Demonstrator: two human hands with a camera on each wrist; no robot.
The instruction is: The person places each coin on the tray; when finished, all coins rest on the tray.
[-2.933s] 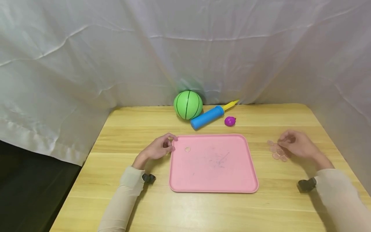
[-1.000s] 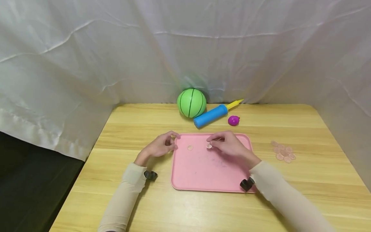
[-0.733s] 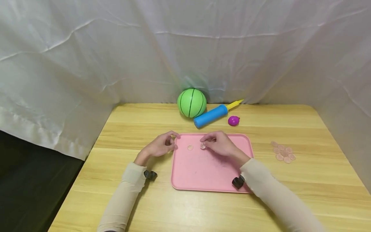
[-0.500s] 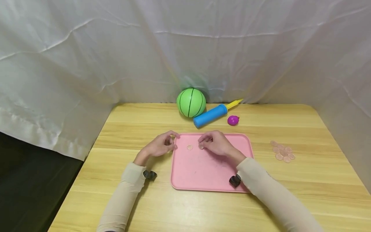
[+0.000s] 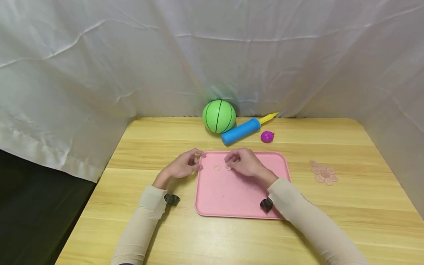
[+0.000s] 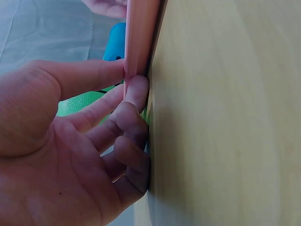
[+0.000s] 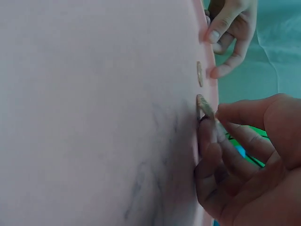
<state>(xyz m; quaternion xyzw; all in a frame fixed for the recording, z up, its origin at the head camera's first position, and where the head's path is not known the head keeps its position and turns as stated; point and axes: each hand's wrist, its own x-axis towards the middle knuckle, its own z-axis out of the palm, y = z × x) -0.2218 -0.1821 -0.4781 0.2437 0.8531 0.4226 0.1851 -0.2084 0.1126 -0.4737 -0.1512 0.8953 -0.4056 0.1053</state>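
Observation:
My left hand (image 5: pixel 183 165) pinches the left rim of a pink tray (image 5: pixel 243 216) near its far corner. The left wrist view has that thumb and fingers on the tray's edge (image 6: pixel 141 37). Over the far part of the tray, my right hand (image 5: pixel 246 162) pinches a small round coin (image 5: pixel 228 167) between thumb and fingers. The coin (image 7: pixel 205 107) leans in the right wrist view, its lower edge at the tray surface and a fingertip under it. A second coin (image 5: pixel 216 168) lies flat on the tray just left of it.
Several coins (image 5: pixel 324 173) lie grouped on the wooden table (image 5: pixel 232 243) right of the tray. Behind the tray are a green ball (image 5: pixel 219 117), a blue pump (image 5: pixel 241 131) with a yellow tip, and a small purple balloon-like object (image 5: pixel 267 137). Grey cloth (image 5: pixel 251 62) hangs around the back.
My right hand has moved from the coin group on the right to the tray with a coin, then slid left and lowered it beside the other coin. The left hand stays at the rim.

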